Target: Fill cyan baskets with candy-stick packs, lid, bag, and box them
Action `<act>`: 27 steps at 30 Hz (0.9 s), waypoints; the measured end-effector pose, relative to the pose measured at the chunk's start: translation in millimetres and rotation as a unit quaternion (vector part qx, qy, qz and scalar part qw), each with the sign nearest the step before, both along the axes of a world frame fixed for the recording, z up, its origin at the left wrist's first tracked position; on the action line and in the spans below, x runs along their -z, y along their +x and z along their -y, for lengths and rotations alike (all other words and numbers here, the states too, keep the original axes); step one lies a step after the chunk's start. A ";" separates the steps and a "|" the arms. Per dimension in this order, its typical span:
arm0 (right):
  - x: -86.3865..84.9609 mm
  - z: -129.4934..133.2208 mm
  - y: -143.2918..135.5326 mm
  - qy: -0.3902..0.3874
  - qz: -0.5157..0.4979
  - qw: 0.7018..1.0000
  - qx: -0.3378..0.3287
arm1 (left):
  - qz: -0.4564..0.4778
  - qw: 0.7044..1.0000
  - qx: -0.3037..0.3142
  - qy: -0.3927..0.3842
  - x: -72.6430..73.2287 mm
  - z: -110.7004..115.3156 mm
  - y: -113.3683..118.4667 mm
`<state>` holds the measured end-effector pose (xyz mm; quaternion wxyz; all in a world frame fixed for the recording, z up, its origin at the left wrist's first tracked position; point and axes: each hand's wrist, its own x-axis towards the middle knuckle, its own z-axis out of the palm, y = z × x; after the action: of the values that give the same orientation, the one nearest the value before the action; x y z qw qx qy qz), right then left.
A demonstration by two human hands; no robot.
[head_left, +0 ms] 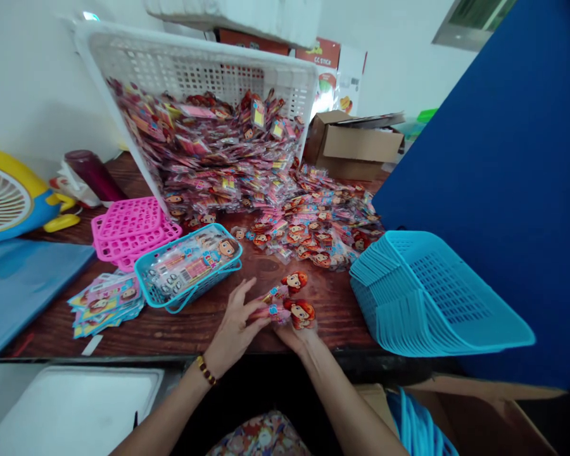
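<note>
My left hand [234,326] pinches the tail ends of the doll-head packets [279,311] between thumb and fingers, the other fingers loosely spread. My right hand [291,337] is under their head ends; its fingers are mostly hidden, so I can't tell how far they close. The packets are above the worktop [171,329] near its front edge, between the filled blue basket [197,292] on the left and the nested blue baskets [399,304] by the right-hand front corner. A packet heap [313,225] spills from the white crate [197,63] behind.

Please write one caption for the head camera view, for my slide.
Left hand holds red-haired character packets, partly hiding the right hand, between a filled blue basket and nested blue baskets.
</note>
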<state>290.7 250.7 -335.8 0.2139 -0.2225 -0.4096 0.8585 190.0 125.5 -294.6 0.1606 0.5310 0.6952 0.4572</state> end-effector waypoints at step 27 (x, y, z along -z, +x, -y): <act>-64.7 -27.3 30.2 0.749 0.300 0.557 -0.195 | 0.052 0.998 0.028 -0.034 30.0 13.4 -26.0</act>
<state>320.9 278.0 -271.1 -0.0050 -0.1414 -0.9791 0.1461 164.0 112.1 -324.6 0.2271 0.5205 0.6857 0.4553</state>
